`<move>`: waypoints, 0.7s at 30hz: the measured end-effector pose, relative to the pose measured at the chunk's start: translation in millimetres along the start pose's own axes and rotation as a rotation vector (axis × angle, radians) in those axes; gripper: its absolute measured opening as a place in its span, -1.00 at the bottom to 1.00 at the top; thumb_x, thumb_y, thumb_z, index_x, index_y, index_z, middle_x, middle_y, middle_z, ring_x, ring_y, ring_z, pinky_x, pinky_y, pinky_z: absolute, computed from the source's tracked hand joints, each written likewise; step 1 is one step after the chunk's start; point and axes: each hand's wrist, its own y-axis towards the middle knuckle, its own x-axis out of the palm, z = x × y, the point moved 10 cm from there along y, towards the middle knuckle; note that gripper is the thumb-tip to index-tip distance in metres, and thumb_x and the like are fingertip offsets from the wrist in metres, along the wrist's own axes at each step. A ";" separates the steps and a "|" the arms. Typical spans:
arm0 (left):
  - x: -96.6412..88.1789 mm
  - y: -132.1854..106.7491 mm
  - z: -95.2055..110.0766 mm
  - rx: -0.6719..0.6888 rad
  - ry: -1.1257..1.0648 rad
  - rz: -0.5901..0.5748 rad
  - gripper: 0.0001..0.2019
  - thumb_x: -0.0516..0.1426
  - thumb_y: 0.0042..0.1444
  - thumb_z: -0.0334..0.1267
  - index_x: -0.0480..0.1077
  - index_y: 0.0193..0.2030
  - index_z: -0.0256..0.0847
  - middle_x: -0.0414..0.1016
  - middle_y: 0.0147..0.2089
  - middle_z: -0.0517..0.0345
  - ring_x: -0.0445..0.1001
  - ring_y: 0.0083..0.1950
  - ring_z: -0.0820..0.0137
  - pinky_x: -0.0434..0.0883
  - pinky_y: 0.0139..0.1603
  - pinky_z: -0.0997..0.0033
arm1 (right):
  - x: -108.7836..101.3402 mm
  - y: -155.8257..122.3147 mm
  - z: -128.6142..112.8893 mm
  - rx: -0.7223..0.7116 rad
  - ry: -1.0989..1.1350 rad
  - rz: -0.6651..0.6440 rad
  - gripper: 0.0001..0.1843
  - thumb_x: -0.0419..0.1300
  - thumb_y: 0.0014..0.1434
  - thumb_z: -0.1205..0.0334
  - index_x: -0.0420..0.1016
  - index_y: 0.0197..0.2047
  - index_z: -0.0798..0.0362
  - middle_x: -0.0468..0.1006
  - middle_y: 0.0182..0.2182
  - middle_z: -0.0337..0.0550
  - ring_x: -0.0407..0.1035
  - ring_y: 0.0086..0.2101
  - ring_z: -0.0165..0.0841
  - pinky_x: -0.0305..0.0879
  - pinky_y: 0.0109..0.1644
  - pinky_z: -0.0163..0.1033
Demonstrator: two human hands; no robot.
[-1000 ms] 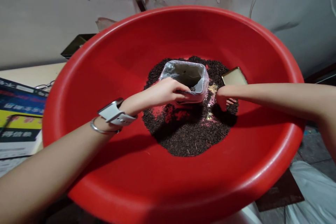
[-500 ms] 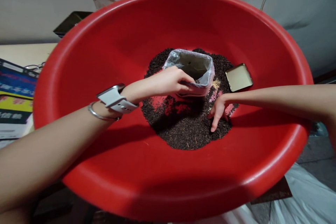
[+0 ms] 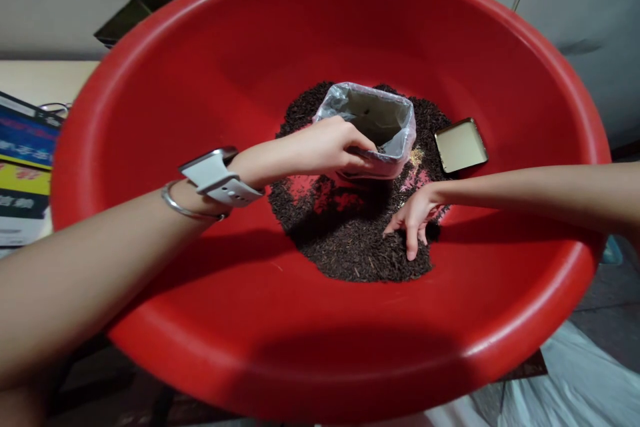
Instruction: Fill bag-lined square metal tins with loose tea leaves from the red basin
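A pile of dark, dry loose tea leaves lies on the bottom of a big red basin. In the pile stands a tin wrapped in clear plastic, its mouth facing up, with some leaves showing inside. My left hand pinches the near rim of this tin, thumb and fingers closed over the edge. To its right, my right hand reaches down into the leaves, fingers apart, their tips touching the pile. Whether leaves sit under the palm is hidden. A shallow tin lid rests beyond the right hand.
Left of the basin, printed packages lie on a pale table. A dark open box stands behind the rim. White plastic sheeting is at the lower right. A wall rises behind.
My right hand has moved slightly toward me and spread its fingers over the leaves. My left hand keeps its grip on the tin. The view has shifted a little.
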 end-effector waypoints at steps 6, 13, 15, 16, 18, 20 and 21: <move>3.8 -0.4 2.8 0.001 -0.008 -0.066 -0.69 0.06 0.12 -0.09 0.56 -0.21 -0.18 0.56 -0.36 0.21 0.36 -0.40 0.52 0.19 -0.33 0.51 | 14.3 -5.2 -24.4 -0.109 0.206 -0.062 -0.54 0.31 0.04 0.20 0.39 0.01 0.16 0.56 -0.21 -0.11 0.49 -0.32 -0.41 0.44 -0.27 -0.32; 2.9 -0.8 4.9 0.003 -0.006 -0.057 -0.70 0.07 0.13 -0.10 0.57 -0.23 -0.21 0.56 -0.39 0.20 0.36 -0.43 0.54 0.19 -0.36 0.53 | 18.8 -7.8 -55.8 -0.205 0.461 -0.051 -0.56 -0.02 0.30 0.02 0.44 -0.03 0.21 0.57 -0.14 0.04 0.50 -0.30 -0.43 0.46 -0.17 -0.28; 4.5 -0.8 4.2 0.008 -0.007 -0.066 -0.71 0.07 0.13 -0.11 0.57 -0.22 -0.20 0.56 -0.40 0.20 0.37 -0.44 0.53 0.21 -0.35 0.52 | 21.4 -8.4 -64.8 -0.233 0.524 -0.047 -0.57 -0.04 0.31 0.07 0.45 -0.05 0.24 0.58 -0.17 0.05 0.50 -0.34 -0.44 0.47 -0.19 -0.28; 5.2 -1.0 3.8 0.008 -0.010 -0.074 -0.71 0.07 0.13 -0.12 0.57 -0.21 -0.20 0.57 -0.39 0.20 0.38 -0.44 0.53 0.22 -0.35 0.52 | 23.8 -9.3 -69.9 -0.251 0.548 -0.053 -0.59 -0.04 0.31 0.11 0.45 -0.05 0.25 0.58 -0.18 0.05 0.50 -0.35 -0.44 0.48 -0.20 -0.29; 3.5 -1.7 4.4 0.013 -0.017 -0.078 -0.72 0.09 0.12 -0.13 0.56 -0.17 -0.18 0.58 -0.36 0.19 0.41 -0.42 0.52 0.26 -0.32 0.51 | 31.7 -12.7 -82.0 -0.295 0.585 -0.095 -0.62 -0.06 0.31 0.16 0.44 -0.06 0.27 0.59 -0.22 0.04 0.50 -0.38 -0.44 0.48 -0.21 -0.29; -6.5 -3.3 7.3 0.018 -0.026 -0.033 -0.71 0.13 0.09 -0.11 0.56 -0.14 -0.16 0.60 -0.28 0.17 0.46 -0.33 0.48 0.30 -0.25 0.50 | 39.7 -18.1 -96.2 -0.359 0.621 -0.148 -0.61 -0.12 0.33 0.20 0.43 -0.07 0.28 0.59 -0.26 0.04 0.50 -0.37 -0.42 0.48 -0.20 -0.26; -15.0 -4.6 8.8 0.013 -0.034 0.011 -0.71 0.15 0.07 -0.10 0.56 -0.13 -0.16 0.61 -0.24 0.16 0.48 -0.28 0.45 0.33 -0.20 0.49 | 42.4 -21.5 -103.3 -0.395 0.638 -0.165 -0.59 -0.15 0.34 0.22 0.42 -0.06 0.29 0.59 -0.27 0.05 0.51 -0.36 -0.40 0.48 -0.19 -0.23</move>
